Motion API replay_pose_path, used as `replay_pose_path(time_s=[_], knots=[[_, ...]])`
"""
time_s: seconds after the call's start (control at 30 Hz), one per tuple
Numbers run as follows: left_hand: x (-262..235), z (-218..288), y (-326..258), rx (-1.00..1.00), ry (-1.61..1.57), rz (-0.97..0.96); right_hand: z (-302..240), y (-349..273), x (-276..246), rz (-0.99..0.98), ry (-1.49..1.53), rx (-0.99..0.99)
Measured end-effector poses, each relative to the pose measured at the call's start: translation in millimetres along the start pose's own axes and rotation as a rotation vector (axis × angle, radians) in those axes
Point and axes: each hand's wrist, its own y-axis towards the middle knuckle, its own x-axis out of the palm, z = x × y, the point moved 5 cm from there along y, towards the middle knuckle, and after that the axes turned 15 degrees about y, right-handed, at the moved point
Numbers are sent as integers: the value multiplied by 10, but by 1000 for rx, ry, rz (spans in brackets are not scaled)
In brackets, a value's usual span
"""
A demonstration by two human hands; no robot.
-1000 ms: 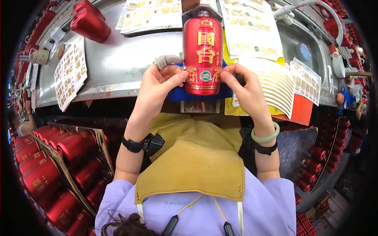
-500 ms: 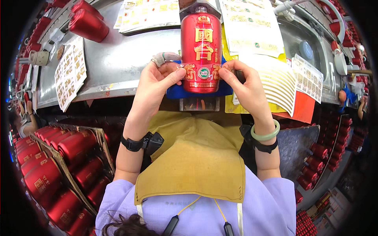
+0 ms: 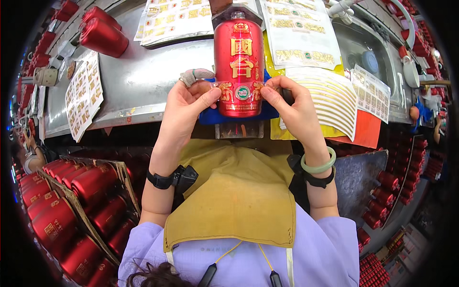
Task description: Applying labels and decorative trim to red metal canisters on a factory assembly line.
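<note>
A red bottle (image 3: 245, 31) with gold characters lies on a blue pad (image 3: 210, 116), its neck pointing away from me. Across its lower part runs a clear decal strip (image 3: 243, 93) with gold dragon patterns and a round green emblem. My left hand (image 3: 189, 101) pinches the strip's left end between thumb and finger; a grey finger sleeve (image 3: 196, 75) covers one of its fingers. At the opposite end, my right hand (image 3: 294, 101) pinches the strip the same way. Whether the strip's middle is stuck to the bottle or only lies against it, I cannot tell.
Decal sheets (image 3: 179, 19) lie at the back left, with more sheets (image 3: 303, 36) and a stack of curved gold strips (image 3: 322, 98) to the right. Two red bottles (image 3: 104, 38) rest at the far left. Crates of red bottles (image 3: 55, 225) flank me below the metal table (image 3: 143, 71).
The bottle and hands sit slightly further left and lower in the picture, along with the table, as the view shifts. Both hands keep their pinch on the decal strip.
</note>
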Motion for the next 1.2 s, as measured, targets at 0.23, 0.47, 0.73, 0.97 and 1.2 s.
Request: replay_pose_path(time_s=[0.23, 0.47, 0.73, 0.97, 1.2], knots=[[-3, 6, -3, -16, -1, 15, 16, 0, 12, -3, 30, -25], [-3, 21, 1, -30, -39, 31, 9, -3, 7, -4, 18, 7], [4, -5, -2, -18, -6, 28, -8, -1, 20, 13, 36, -34], [-11, -11, 3, -19, 5, 12, 14, -1, 7, 8, 26, -47], [-1, -16, 4, -18, -20, 16, 17, 0, 22, 18, 46, -43]])
